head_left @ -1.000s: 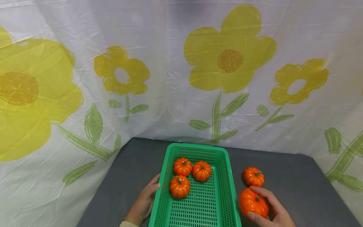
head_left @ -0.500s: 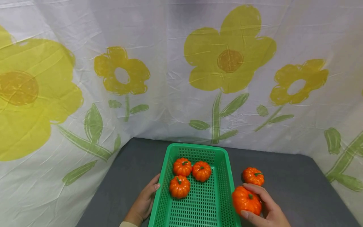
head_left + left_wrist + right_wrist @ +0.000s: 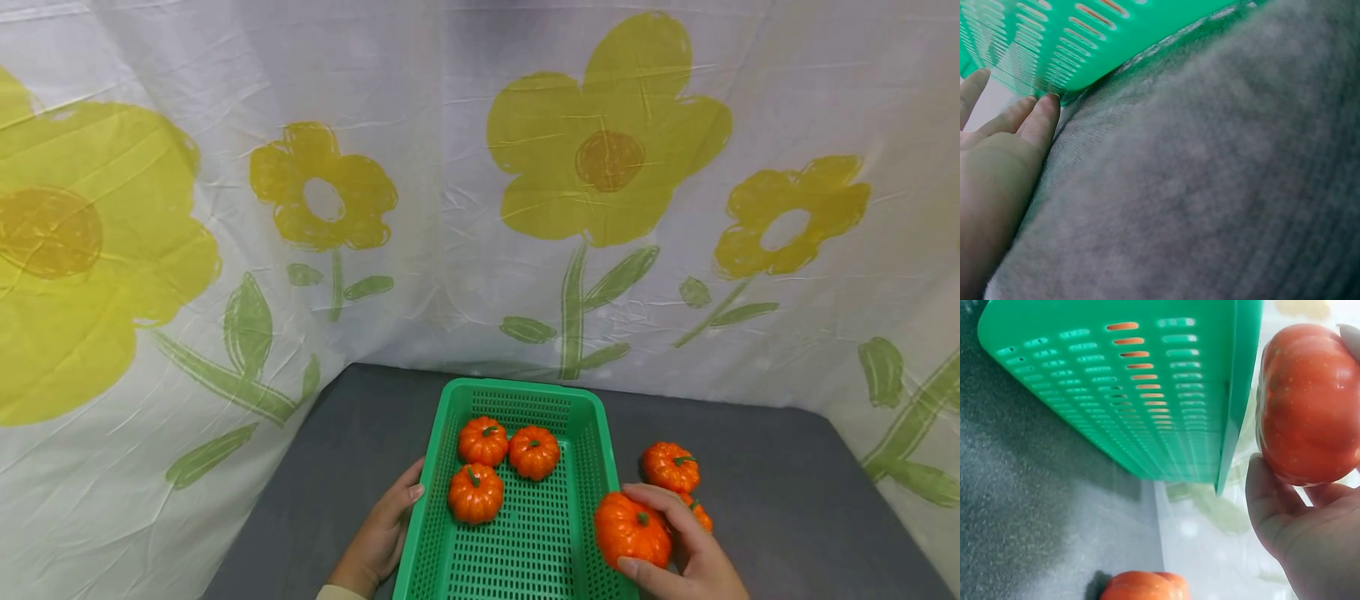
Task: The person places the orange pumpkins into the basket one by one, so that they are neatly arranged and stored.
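My right hand [image 3: 693, 546] grips a small orange pumpkin [image 3: 632, 532] with a green stem, fingers and thumb around its sides. In the head view the pumpkin overlaps the right rim of a green perforated basket [image 3: 525, 388]. The right wrist view shows the held pumpkin [image 3: 1310, 406] up at the level of the basket's rim. At the basket's left side rests my left hand [image 3: 381, 529]; in the left wrist view its fingers [image 3: 1040, 122] lie fairly straight against the outer wall. Three pumpkins [image 3: 476, 493] sit inside, toward the back left.
Right of the basket, a pumpkin [image 3: 670, 467] lies on the dark grey table [image 3: 795, 500]. Another pumpkin [image 3: 701, 513] beside it is partly covered by my right hand. Behind the table hangs a white curtain [image 3: 450, 250] with yellow flowers.
My right hand has moved left with its pumpkin, from beside the basket to over its right rim. A second pumpkin on the table has come into sight behind it. The left hand stays put.
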Tool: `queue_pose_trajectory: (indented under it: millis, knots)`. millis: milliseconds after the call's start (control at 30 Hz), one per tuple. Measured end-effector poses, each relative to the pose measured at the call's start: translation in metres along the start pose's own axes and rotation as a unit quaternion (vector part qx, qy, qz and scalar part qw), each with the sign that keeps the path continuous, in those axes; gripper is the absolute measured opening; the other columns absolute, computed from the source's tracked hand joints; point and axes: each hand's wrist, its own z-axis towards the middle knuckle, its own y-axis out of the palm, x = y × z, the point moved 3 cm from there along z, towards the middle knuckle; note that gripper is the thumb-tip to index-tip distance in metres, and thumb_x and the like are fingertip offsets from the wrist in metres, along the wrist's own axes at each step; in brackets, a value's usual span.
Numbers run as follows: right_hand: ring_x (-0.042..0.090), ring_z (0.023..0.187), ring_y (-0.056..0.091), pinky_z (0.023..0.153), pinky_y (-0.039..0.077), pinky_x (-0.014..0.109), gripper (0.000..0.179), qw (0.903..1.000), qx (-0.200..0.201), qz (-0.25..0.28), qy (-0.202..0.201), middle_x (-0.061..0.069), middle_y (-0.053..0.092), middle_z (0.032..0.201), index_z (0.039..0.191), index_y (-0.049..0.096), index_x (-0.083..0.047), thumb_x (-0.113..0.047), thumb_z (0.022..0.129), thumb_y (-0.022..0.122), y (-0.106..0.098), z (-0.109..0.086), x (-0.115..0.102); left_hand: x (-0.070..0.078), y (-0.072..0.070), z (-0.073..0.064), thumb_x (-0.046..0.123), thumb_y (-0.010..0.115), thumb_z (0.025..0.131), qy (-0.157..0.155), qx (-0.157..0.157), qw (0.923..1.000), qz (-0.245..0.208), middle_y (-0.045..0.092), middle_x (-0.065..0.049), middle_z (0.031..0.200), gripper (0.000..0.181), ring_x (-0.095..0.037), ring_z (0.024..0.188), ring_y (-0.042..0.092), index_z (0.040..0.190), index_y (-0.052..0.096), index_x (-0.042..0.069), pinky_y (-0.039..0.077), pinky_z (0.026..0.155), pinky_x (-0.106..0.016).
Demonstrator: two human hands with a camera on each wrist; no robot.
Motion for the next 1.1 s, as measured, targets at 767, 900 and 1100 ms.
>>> queue_pose_trajectory:
  millis: [767,900,1100]
  knots:
    - [0.021,0.115,0.065,0.084,0.063,0.041,0.06,0.9941,-0.079,0.02,-0.071,0.003,0.052,0.149,0.153,0.056,-0.007,0.009,0.098,0.075,0.019,0.027,-0.002,0.0,0.001,0.0,0.025,0.04,0.116,-0.005,-0.001,0.9999,-0.009,0.04,-0.021,0.165,0.072,-0.031,0.135,0.058,0.174,0.004,0.002,0.05,0.11,-0.047]
    - [0.022,0.116,0.064,0.085,0.063,0.041,0.06,0.993,-0.089,0.016,-0.077,0.016,0.051,0.148,0.152,0.057,-0.008,0.008,0.097,0.076,0.021,0.031,-0.004,0.0,0.001,0.0,0.024,0.039,0.115,-0.006,0.001,0.9999,-0.009,0.041,-0.02,0.163,0.072,-0.03,0.134,0.059,0.174,0.004,0.001,0.051,0.11,-0.047]
    - [0.022,0.122,0.061,0.089,0.062,0.04,0.059,0.9939,-0.099,0.02,-0.044,0.019,0.049,0.151,0.151,0.059,-0.012,0.001,0.098,0.08,0.026,0.037,-0.006,0.002,0.001,0.0,0.024,0.039,0.115,-0.003,-0.002,1.0,-0.008,0.045,-0.019,0.161,0.072,-0.03,0.134,0.059,0.174,0.005,0.0,0.051,0.11,-0.047]
